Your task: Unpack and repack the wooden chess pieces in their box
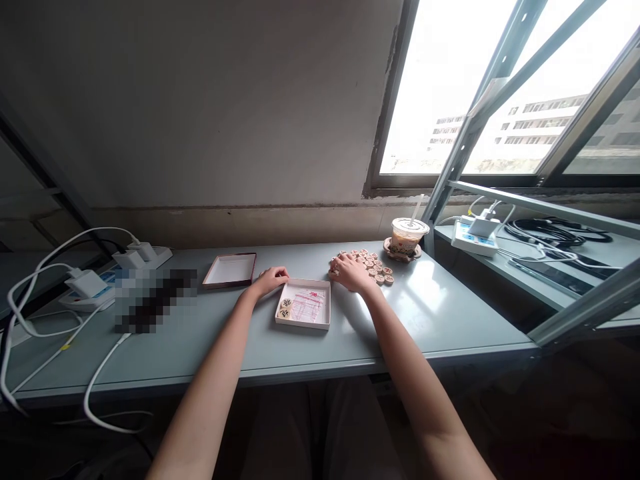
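Note:
An open shallow white box (pixel 303 323) lies in front of me with two Chinese chess pieces (pixel 285 308) in its left front part and reddish print on its floor. At the box's far left corner rests my left hand (pixel 270 280), its fingers loosely stretched and touching the rim; it holds nothing. My right hand (pixel 351 272) is over the left side of a cluster of round wooden Chinese chess pieces (pixel 376 270). Its fingers are bent down, with a pale piece at the fingertips. The palm hides part of the cluster.
A shallow lid with a dark red edge (pixel 231 285) lies at the back left. A plastic drink cup with a straw (pixel 407 235) stands on a coaster at the back right. Power strips (pixel 90 293) and white cables cover the left end. A metal shelf post (pixel 445 177) rises on the right.

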A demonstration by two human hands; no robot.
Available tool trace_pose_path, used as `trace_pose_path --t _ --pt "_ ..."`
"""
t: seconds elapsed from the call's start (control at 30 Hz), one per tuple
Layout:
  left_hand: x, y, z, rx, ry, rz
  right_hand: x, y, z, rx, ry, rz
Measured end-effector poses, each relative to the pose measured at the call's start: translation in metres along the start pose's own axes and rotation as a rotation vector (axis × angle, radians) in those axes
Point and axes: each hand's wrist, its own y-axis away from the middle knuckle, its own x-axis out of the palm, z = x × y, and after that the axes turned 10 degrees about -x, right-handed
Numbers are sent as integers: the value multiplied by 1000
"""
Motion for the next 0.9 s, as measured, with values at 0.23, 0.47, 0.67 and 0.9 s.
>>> trace_pose_path --t 0.23,0.47,0.67,0.9 --pt "0 -2 2 17 -13 11 -11 -4 16 -187 -285 -35" --pt "0 -4 3 34 -59 8 5 -8 83 -574 -509 99" --pt "0 -5 4 49 -50 15 -2 -7 72 -443 -410 -25" --pt "0 -2 3 24 -8 19 -21 0 16 -98 -229 21"
